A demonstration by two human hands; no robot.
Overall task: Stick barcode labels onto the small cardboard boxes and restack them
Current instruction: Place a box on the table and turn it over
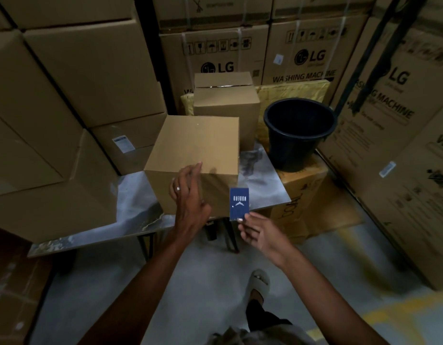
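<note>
You're at the sticking step: your right hand pinches the dark blue rectangular label, while your left hand, fingers relaxed, rests against the plain brown cardboard box on the marbled surface. Next, judge a flat spot on the box's near face and press the label down squarely.

A plain closed cardboard box sits on the table; a blue label card stands upright before it.

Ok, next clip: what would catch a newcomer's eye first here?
Probably the blue card pinched in the right hand at centre, in front of the plain cardboard box on the marbled table. Next, the black bucket right of the boxes, and the LG washing machine cartons walling the space.
</note>
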